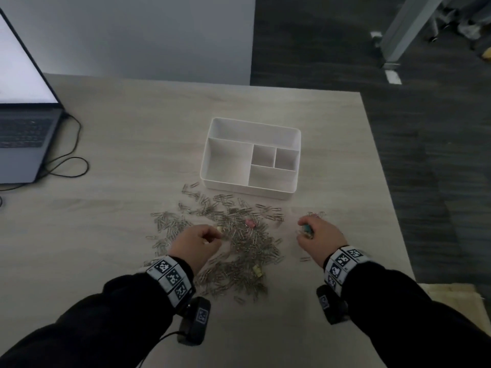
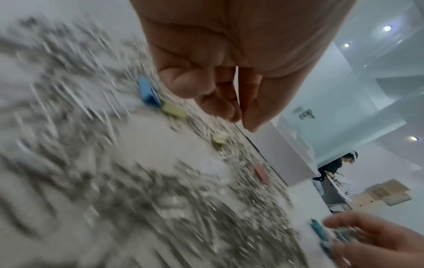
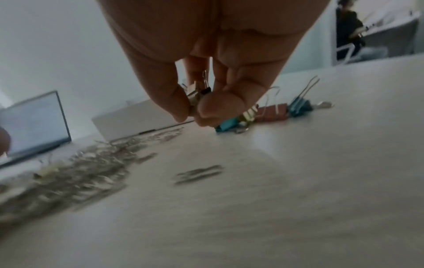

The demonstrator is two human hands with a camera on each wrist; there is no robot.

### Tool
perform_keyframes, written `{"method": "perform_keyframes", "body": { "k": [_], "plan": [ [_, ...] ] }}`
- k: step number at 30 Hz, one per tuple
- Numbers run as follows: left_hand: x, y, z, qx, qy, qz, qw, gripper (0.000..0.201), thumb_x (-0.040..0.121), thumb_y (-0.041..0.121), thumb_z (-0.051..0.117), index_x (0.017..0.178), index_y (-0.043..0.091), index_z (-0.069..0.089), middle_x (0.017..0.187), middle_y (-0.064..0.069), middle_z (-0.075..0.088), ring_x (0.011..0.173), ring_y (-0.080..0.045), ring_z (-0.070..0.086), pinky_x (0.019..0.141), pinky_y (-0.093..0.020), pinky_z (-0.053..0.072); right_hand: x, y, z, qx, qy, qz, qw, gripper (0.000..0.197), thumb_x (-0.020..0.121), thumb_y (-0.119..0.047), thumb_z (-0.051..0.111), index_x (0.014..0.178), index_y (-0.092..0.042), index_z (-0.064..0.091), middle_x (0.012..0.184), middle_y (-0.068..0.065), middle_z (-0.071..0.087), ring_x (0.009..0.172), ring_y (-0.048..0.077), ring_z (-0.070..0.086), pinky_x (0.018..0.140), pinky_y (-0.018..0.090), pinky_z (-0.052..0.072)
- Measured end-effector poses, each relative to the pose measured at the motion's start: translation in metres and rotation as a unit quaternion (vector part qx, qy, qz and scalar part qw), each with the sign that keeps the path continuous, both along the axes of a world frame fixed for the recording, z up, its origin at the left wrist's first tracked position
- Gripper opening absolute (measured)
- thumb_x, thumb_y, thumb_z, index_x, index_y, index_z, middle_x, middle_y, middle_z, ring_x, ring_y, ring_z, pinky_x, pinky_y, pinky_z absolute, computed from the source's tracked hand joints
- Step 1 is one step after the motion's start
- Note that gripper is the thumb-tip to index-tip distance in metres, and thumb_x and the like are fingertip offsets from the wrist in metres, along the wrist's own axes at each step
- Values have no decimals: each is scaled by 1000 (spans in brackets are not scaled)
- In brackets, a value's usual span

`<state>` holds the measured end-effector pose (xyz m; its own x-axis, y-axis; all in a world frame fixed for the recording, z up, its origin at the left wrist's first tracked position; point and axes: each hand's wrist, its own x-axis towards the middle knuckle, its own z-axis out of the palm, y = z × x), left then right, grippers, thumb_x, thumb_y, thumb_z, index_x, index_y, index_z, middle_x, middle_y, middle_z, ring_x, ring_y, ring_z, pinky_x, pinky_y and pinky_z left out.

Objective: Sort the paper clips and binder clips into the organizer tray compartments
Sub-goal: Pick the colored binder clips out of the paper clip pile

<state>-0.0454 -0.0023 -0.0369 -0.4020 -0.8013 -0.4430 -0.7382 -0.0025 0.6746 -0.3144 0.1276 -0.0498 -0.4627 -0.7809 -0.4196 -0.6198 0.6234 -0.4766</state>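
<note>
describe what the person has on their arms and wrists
Both arms wear black long sleeves. Each wrist carries a white band printed with square black-and-white coded markers. A small black camera unit hangs beneath each wrist; a thin black cable trails from the left one. The hands are bare.

Bare table [image 1: 332, 144] right of tray [image 1: 291, 193]

A pale wood-grain table [image 1: 138, 144] fills most of the room in front, dimly lit. Behind it stands a plain white wall [image 1: 138, 35], and to the right runs dark grey plank flooring [image 1: 305, 43]. An open grey laptop with a glowing white screen [image 1: 18, 83] sits at the left, its black cable [image 1: 75, 144] looping beside it. 3 round ceiling spotlights [image 2: 387, 28] shine overhead.
</note>
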Motion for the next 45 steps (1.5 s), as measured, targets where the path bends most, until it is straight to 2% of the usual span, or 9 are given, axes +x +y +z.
{"method": "perform_keyframes", "body": {
  "k": [7,12,18,22,25,29,36,40,45],
  "plan": [
    [58,-33,-10,-66,-126,-38,989,38,73,42,73,107,34,59,114,8,45,93,-15,56,88,-33,51,-16,2,-13,79,71,63,992,48,89,-26,52,136,-32,45,156,0,23,143,17,27,113,38,33],
    [61,-31,-13,-66,-156,-92,981,53,74,46,72,121,32,52,127,5,42,98,-17,57,86,-33,51,4,-8,-2,77,98,28,992,45,83,-37,57,128,-35,51,141,0,28,114,23,54,99,37,46],
    [49,-25,-19,-91,-164,-154,970,52,74,54,69,120,35,52,125,7,43,101,-17,57,80,-31,51,57,-48,2,-11,67,105,992,30,85,-36,59,113,-26,59,115,-2,44,96,19,57,84,32,49],
    [41,-25,-23,-106,-166,-181,964,38,80,55,61,112,36,56,119,8,48,99,-17,57,81,-34,53,82,-68,-6,-21,36,162,986,28,85,-36,57,113,-30,56,115,-5,46,98,13,55,88,33,50],
    [41,-27,-23,-100,-139,-171,970,26,85,49,57,106,35,60,111,8,51,95,-17,58,81,-36,53,86,-75,-11,-4,41,163,986,30,87,-34,55,116,-29,56,114,-5,48,101,14,53,91,34,49],
    [49,-34,-23,-87,-77,-160,980,14,85,29,59,95,27,68,98,5,60,91,-16,59,83,-32,50,82,-75,-12,-9,35,135,990,12,88,-27,55,96,-28,64,98,-6,54,89,13,54,88,36,49],
    [63,-40,-19,-4,-18,-10,1000,10,81,19,68,80,28,71,77,15,66,69,-5,59,70,-22,49,81,-67,3,-86,-25,10,996,8,86,-35,66,82,-28,66,85,-15,58,79,6,57,75,26,49],
    [69,-38,-14,88,67,105,988,10,81,10,72,81,20,73,76,-1,72,57,-15,63,50,-24,54,97,-71,5,-68,-97,-13,993,7,86,-34,64,79,-32,65,86,-11,65,72,9,59,63,27,48],
    [74,-38,-14,123,104,156,974,13,80,4,72,78,17,74,69,-4,71,60,-19,62,48,-27,52,127,-87,7,-47,-215,-59,974,7,81,-16,70,75,-19,71,71,-6,71,60,12,59,55,34,54]
  ]
}}
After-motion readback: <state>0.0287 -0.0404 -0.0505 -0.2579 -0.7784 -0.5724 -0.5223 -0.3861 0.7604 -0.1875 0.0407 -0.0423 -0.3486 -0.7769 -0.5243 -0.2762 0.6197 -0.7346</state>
